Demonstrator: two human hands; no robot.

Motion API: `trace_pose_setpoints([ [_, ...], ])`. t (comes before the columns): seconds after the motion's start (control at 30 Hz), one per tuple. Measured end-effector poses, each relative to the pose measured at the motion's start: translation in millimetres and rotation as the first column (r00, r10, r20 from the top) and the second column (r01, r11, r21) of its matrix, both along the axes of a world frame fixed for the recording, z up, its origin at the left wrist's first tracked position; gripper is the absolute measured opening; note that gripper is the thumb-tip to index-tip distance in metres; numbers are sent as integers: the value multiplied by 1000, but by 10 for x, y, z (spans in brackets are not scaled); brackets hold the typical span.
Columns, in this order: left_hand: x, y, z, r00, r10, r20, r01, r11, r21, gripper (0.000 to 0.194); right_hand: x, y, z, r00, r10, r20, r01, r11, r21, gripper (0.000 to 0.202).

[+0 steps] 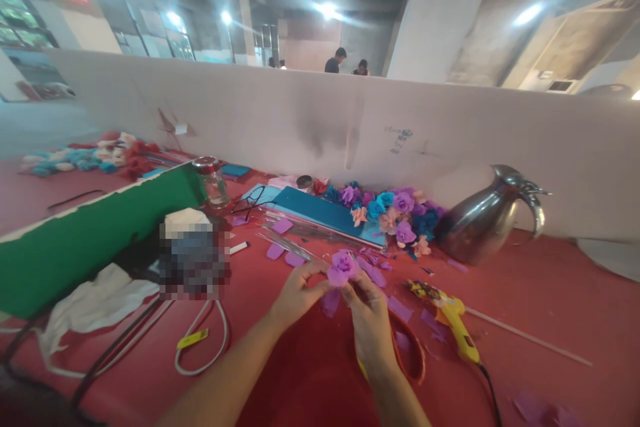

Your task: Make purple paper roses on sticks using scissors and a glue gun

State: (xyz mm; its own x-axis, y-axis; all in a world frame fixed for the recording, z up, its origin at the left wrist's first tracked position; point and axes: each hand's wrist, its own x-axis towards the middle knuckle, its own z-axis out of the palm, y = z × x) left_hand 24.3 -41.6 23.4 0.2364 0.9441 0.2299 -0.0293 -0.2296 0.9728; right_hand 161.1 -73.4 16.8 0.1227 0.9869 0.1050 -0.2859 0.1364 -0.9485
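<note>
A purple paper rose [343, 268] is held up over the red table between my two hands. My left hand [299, 297] pinches it from the left with thumb and forefinger. From the right and below, the fingers of my right hand [369, 310] close on its base. One loose purple petal [330, 303] shows just under the rose; whether a hand holds it I cannot tell. Beside and partly behind my right wrist lies a red loop [423, 363], which looks like a scissors handle. More purple paper pieces [295, 258] are scattered around my hands.
A yellow hot glue gun [457, 327] with a black cord lies to the right. Behind it stands a metal jug [483, 220]. Finished paper flowers [395, 207] are heaped by the partition [280, 113]. At left are a glass jar [215, 183], white cable [225, 340] and green panel [100, 233].
</note>
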Motion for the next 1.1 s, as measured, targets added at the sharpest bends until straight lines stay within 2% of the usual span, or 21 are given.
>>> trace_pose_setpoints([
  [0.1,-5,-10,14,996,56,64,-57,998,12,19,-3,-3,17,999,-13,38,13,1000,-3,20],
  [0.3,17,-34,41,997,-45,69,42,998,43,15,5,13,-2,996,-25,91,26,1000,-9,15],
  [0.63,16,-36,86,984,-14,178,33,994,-104,14,-32,8,-57,990,-6,141,3,1000,20,21],
  [0.73,3,-4,76,990,53,131,-40,994,-99,16,-44,-24,-49,994,-56,96,57,998,-9,19],
  [0.83,-31,41,76,991,125,36,-124,992,-23,15,-27,-53,-10,994,-113,1,113,992,-49,20],
  [0.93,-66,78,90,994,98,-52,-95,994,53,12,17,-54,15,989,-127,-81,121,990,-66,20],
  [1.1,-87,110,78,992,34,-119,-24,996,84,14,74,-31,-3,983,-145,-109,138,988,-64,20],
])
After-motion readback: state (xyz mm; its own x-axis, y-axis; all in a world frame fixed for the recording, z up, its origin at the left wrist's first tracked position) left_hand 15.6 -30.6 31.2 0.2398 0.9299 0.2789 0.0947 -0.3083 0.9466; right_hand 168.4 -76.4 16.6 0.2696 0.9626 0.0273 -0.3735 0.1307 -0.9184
